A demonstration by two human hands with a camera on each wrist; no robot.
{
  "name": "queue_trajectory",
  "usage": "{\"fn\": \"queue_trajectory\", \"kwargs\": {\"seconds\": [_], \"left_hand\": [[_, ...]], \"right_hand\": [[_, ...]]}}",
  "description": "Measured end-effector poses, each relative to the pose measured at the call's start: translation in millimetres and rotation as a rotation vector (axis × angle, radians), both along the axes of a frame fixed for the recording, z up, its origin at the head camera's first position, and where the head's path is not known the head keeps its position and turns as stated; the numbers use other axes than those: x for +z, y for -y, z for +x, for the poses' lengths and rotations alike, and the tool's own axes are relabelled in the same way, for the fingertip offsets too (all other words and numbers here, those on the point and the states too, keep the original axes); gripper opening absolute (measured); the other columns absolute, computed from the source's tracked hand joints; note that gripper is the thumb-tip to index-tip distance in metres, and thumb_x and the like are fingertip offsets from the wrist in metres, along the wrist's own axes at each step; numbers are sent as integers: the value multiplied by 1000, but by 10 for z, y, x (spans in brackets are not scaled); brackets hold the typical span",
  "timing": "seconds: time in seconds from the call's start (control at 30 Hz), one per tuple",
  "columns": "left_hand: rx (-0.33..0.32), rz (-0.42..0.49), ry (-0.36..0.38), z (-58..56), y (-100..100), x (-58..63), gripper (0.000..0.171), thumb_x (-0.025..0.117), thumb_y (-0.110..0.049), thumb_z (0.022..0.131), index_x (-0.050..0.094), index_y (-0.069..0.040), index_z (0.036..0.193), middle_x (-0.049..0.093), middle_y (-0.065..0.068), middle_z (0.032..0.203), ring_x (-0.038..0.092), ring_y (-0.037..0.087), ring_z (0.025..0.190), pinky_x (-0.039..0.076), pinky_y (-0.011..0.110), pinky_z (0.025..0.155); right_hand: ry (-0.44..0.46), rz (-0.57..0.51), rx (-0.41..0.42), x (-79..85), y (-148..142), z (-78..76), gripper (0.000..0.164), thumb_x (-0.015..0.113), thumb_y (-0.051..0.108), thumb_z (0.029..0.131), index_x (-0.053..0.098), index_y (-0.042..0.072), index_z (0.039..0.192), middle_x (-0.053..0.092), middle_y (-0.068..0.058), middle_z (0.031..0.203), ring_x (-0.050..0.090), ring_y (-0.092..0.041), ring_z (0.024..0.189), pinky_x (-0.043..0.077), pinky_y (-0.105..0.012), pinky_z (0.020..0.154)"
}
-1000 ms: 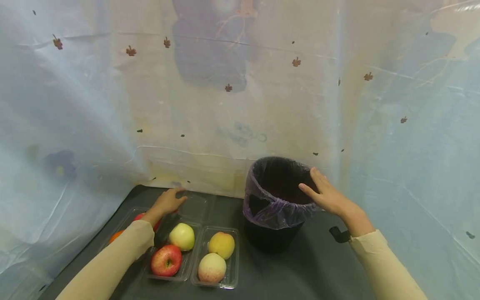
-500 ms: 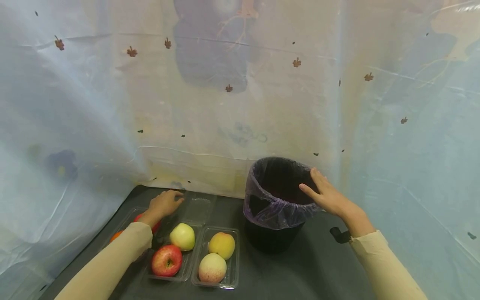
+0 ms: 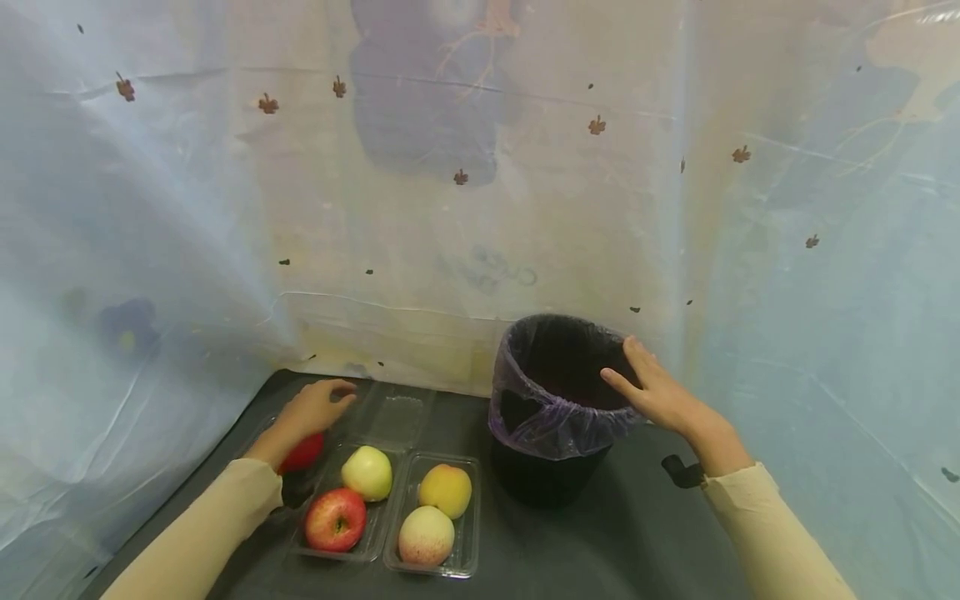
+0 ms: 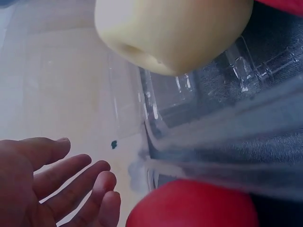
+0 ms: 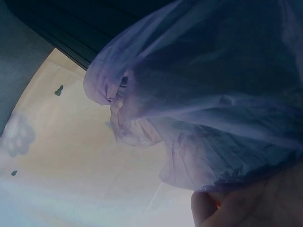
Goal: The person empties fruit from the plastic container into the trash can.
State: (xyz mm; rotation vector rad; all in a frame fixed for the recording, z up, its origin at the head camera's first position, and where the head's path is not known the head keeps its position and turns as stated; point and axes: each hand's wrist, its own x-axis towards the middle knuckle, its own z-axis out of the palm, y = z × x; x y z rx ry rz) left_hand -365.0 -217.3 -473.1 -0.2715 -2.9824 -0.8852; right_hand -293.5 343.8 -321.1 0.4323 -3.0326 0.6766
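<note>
My left hand (image 3: pixel 315 408) hovers with loosely bent fingers over the back of the left-hand container, holding nothing. Below its wrist shows a red fruit (image 3: pixel 303 452), partly covered by the arm; the left wrist view has that red fruit (image 4: pixel 194 208) close beside the fingers. To its right, a clear plastic container (image 3: pixel 375 546) with its lid (image 3: pixel 397 417) folded back holds a yellow-green apple (image 3: pixel 367 473) and a red apple (image 3: pixel 335 520). My right hand (image 3: pixel 660 396), fingers extended, rests at the right rim of a black bin (image 3: pixel 547 479) lined with a purple bag (image 3: pixel 562 429).
Another clear container (image 3: pixel 471 558) holds a yellow peach (image 3: pixel 446 491) and a pale peach (image 3: pixel 426 536), just left of the bin. Everything stands on a dark table (image 3: pixel 637 533). A patterned plastic sheet (image 3: pixel 420 233) hangs behind and at both sides.
My left hand has drawn back to the left, away from the folded-back lid. An orange fruit seen earlier at far left is now behind the sleeve. The right hand stays at the bin.
</note>
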Motion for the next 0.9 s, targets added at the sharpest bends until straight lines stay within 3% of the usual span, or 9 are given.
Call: {"fn": "queue_trajectory", "kwargs": {"seconds": [0.13,0.37,0.57,0.9], "left_hand": [[-17,33,-26,71,100,-15,46,61,-31,111,63,-2,147,64,28,142,74,39,102,57,62,89],[-17,37,-74,242,285,-5,45,62,-30,111,65,1,144,69,29,132,70,45,111,58,61,87],[13,56,-127,317,437,-108,41,64,-25,109,67,1,141,74,23,118,70,39,101,58,57,83],[15,104,-160,487,703,-133,40,66,-20,108,66,6,140,73,26,122,70,42,105,57,61,88]], "right_hand": [[1,6,-2,2,5,6,98,44,62,111,-2,1,171,-10,-23,177,-8,-52,161,1,-71,126],[1,-5,-7,-7,-7,-1,98,44,63,110,-3,2,171,-10,-22,178,-8,-52,161,0,-72,126],[-9,1,-5,-18,-17,-1,98,45,63,110,-2,1,171,-9,-23,178,-7,-52,161,1,-72,126],[3,-12,-8,-10,-5,12,98,45,62,111,-2,1,171,-10,-23,178,-8,-53,161,1,-72,126]]}}
